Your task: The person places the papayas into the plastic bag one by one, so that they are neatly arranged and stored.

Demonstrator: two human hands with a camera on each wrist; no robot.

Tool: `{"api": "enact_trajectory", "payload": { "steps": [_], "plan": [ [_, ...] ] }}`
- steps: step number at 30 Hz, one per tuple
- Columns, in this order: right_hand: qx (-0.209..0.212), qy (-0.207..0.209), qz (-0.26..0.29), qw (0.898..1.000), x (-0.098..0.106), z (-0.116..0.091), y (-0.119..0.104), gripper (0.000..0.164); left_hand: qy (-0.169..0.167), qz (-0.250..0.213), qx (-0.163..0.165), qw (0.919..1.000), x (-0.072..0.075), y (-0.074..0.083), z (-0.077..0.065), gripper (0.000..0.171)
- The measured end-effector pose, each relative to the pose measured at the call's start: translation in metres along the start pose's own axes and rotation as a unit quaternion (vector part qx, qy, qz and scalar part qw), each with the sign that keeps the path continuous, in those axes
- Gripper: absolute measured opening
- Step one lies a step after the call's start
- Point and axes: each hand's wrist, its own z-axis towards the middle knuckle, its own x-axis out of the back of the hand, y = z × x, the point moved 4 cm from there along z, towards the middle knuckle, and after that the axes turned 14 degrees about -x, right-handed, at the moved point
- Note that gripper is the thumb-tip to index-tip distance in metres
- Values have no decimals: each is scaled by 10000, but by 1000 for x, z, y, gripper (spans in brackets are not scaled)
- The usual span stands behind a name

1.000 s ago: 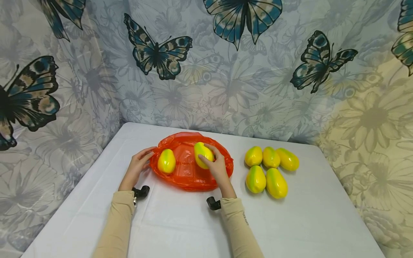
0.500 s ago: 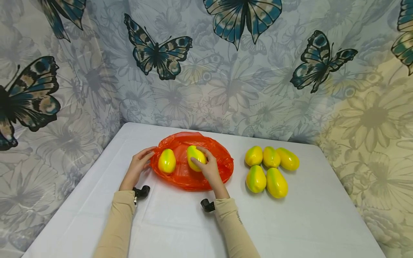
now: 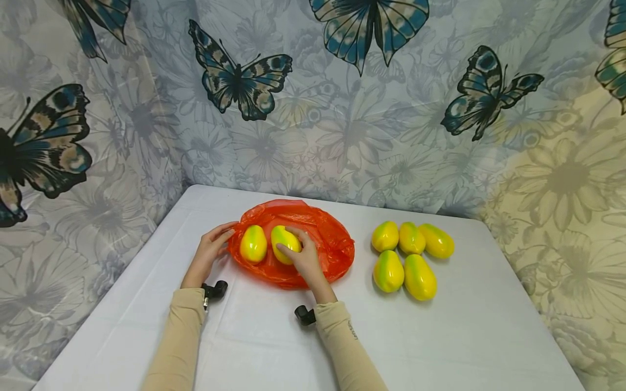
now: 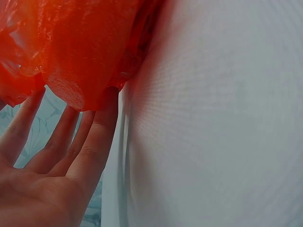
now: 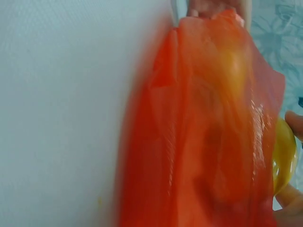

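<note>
In the head view, my right hand holds a yellow mango with a green streak, thumb and fingers around its sides. The mango is inside the mouth of a red plastic bag spread on the table. Another mango sits in the bag just to its left. My left hand touches the bag's left edge. In the left wrist view, nearly straight fingers rest against the bag. The right wrist view shows the held mango beyond the red plastic.
Several more mangoes lie grouped on the white-covered table, right of the bag. A patterned butterfly curtain rises behind the table's back edge. Each wrist carries a small black camera.
My right hand has moved left over the bag with the mango, bringing it close beside the other one. My left hand has stayed at the bag's left edge.
</note>
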Motion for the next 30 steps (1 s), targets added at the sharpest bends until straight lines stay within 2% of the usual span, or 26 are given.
{"api": "enact_trajectory", "payload": {
  "steps": [15,24,30],
  "plan": [
    [46,-156,28,9999,-12,0,7,56,0,-14,26,10000,0,-1,1,46],
    [24,-215,-205,9996,-15,2,11,60,1,-47,47,10000,0,-1,0,47],
    [-110,-463,-395,9981,-16,-2,13,63,-5,-61,28,10000,0,0,0,47]
  ]
}}
